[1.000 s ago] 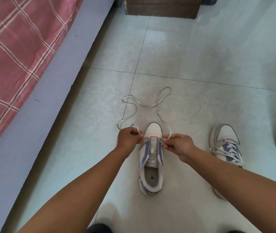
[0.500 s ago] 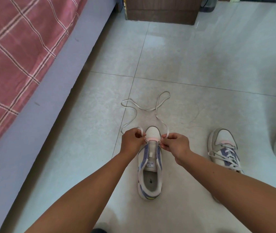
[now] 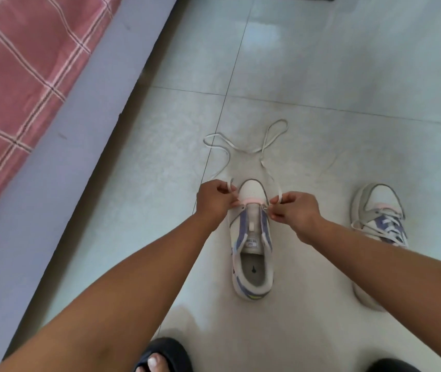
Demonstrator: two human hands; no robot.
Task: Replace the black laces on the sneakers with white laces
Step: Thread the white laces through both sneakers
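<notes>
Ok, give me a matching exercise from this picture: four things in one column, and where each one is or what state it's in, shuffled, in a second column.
Things:
1. middle sneaker
2. right-side sneaker
3. white lace
4. checked bedspread

Places or states:
A. already laced
B. far left, on the bed
C. between the two hands, eyelets mostly bare
D. looping over the floor beyond the toe

Pairs: 1-C, 2-A, 3-D, 4-B

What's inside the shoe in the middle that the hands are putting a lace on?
Inside the middle sneaker you can see a grey insole with a small dark mark on it. Nothing else shows in the opening. The front of the inside is hidden under the tongue.
</notes>
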